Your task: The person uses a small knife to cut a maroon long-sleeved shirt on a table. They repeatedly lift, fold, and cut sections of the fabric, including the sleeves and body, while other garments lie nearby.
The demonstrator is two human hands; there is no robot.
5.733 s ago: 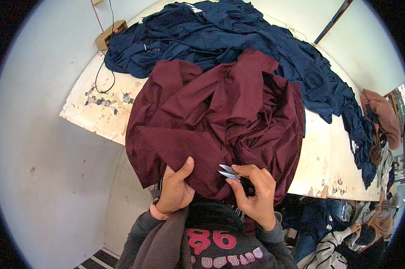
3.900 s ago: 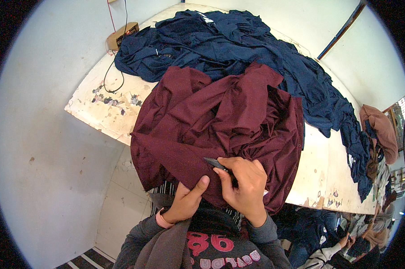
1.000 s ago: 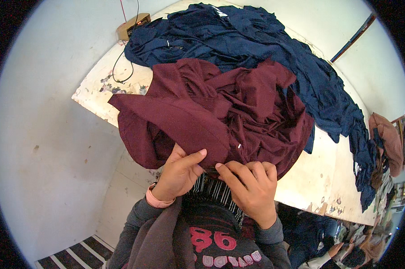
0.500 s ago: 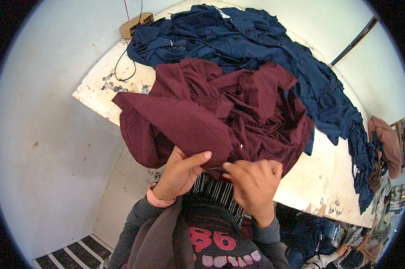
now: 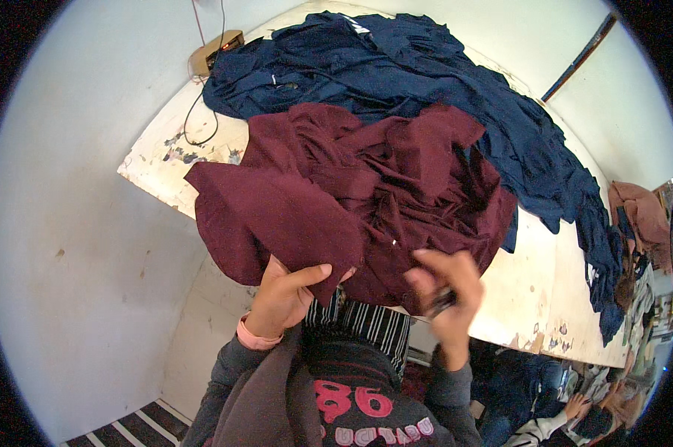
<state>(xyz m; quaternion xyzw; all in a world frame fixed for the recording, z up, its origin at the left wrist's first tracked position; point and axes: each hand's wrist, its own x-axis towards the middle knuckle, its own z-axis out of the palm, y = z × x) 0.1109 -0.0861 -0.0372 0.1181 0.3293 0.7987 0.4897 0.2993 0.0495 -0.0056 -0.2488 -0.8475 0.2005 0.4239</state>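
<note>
A maroon garment (image 5: 299,208) lies in loose folds over the table's near edge. My left hand (image 5: 284,294) pinches its near edge, thumb on top and fingers beneath the cloth. Off to the right, my right hand (image 5: 452,290) is raised over the garment's near right part, apart from the left. Curled and blurred by motion, it holds a small dark tool (image 5: 442,300) against the palm, which looks like thread snips. A tiny white speck (image 5: 394,242) shows on the maroon cloth.
Dark blue garments (image 5: 366,67) heap along the table's far and right side. A brown box with a cable (image 5: 216,54) sits at the far left corner of the pale table (image 5: 500,313). Walls stand left and behind. At lower right, another person's hand (image 5: 575,406) shows near piled cloth.
My right hand has moved right and away from my left hand, drawing the tool off the cloth edge. The left hand has shifted slightly left with the cloth still pinched.
</note>
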